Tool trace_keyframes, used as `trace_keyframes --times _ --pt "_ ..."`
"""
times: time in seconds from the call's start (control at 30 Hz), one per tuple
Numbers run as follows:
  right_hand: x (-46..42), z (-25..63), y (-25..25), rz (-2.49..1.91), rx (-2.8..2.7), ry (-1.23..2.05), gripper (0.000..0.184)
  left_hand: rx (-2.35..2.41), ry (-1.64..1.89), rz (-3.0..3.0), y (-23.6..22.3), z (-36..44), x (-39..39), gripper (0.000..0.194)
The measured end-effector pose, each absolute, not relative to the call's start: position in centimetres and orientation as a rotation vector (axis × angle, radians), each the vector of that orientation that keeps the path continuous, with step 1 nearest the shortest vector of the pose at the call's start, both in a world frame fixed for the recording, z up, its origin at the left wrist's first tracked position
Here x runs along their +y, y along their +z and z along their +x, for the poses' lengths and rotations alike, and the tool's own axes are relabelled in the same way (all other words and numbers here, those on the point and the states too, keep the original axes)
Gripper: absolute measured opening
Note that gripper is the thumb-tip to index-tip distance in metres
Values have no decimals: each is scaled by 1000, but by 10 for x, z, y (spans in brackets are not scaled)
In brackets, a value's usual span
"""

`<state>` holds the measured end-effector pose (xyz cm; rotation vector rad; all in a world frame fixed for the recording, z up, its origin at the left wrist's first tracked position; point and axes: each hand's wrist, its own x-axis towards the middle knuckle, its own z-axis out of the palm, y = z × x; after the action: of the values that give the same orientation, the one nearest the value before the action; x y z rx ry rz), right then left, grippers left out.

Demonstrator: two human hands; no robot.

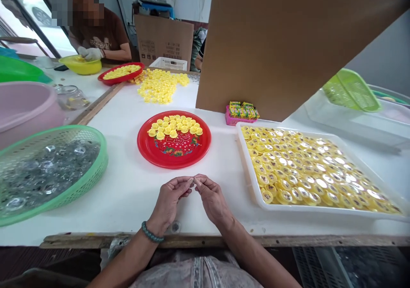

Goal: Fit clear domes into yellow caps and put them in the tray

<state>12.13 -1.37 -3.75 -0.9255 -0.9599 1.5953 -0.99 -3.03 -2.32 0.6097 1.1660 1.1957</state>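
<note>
My left hand [169,196] and my right hand [214,195] meet over the white table near its front edge. Both are closed, thumbs and fingertips pinched together; whatever lies between them is too small or hidden to make out. Just beyond them is a red plate [173,161] with several small yellow cup-shaped pieces [175,126] on its far half. A small clear round piece [175,227] lies beside my left wrist. Rightward, a white tray [248,168] holds rows of yellow pieces with shiny clear tops [297,168].
At left stand a green basket [102,151] of clear plastic pieces and a pink tub [28,104]. A pink basket [241,120] of small packets sits before a cardboard sheet [272,45]. Yellow pieces [160,85] lie farther back; a gloved co-worker [112,36] sits at far left.
</note>
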Motion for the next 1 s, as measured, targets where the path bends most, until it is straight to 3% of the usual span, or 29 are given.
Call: trace_keyframes --times 0.37,0.63,0.83,1.0 --pt "-11 136 -35 -949 -1109 1516 16 1325 1079 1131 -13 -11 -21 21" --pt "6 157 -18 -1014 -1720 1217 16 1352 857 1451 -4 -18 -13 15" --pt "16 164 -17 -1004 -1910 967 17 1237 936 1194 -8 -14 3 16" --pt "19 159 -31 -963 -1930 741 40 1150 1066 977 -9 -6 10 18"
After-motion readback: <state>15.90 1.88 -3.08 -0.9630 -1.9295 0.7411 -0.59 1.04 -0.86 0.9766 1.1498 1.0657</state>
